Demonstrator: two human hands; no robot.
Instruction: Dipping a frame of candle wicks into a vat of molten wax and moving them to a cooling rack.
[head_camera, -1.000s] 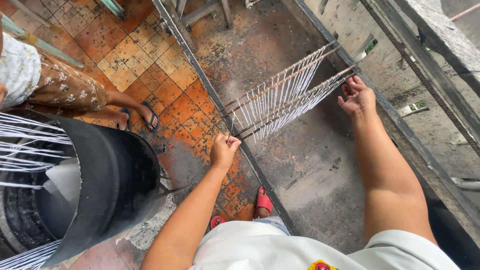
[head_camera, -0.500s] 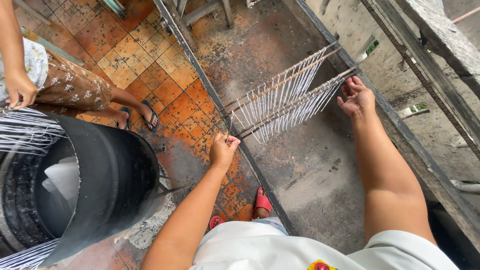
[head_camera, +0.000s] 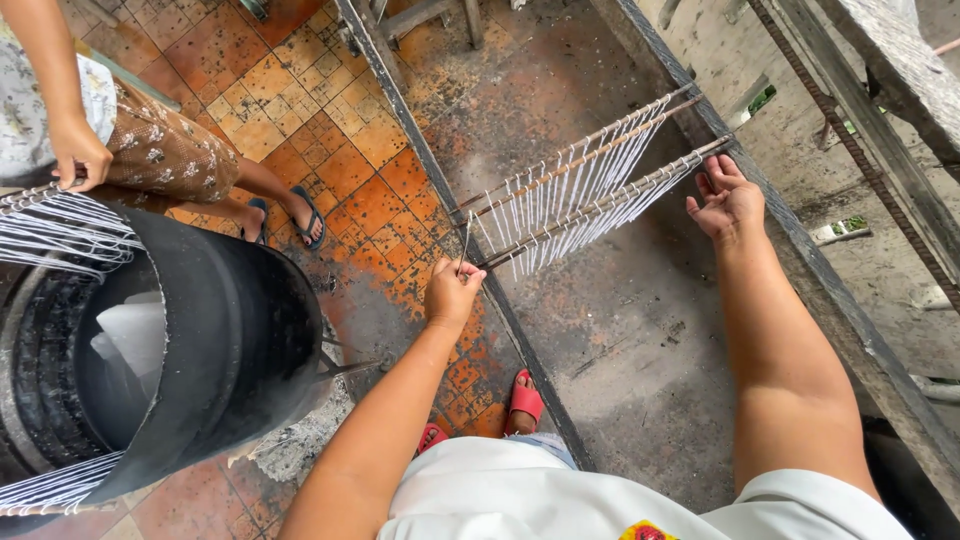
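Two thin rods (head_camera: 590, 175) hang level in front of me, draped with several white strings or wicks (head_camera: 560, 205). My left hand (head_camera: 452, 290) is shut on the near ends of the rods. My right hand (head_camera: 728, 200) grips the far ends beside a grey concrete ledge (head_camera: 850, 330). The strings dangle freely below the rods over the stained concrete floor.
A big black drum (head_camera: 220, 350) with white liquid inside stands at the left. Another person in patterned clothes stands beyond it, a hand (head_camera: 78, 150) holding more strung rods (head_camera: 60, 225) over the drum. A metal rail (head_camera: 440, 190) divides orange tiles from concrete.
The other person has stepped closer to the drum and holds strung rods over it. My hands and rods have barely moved.
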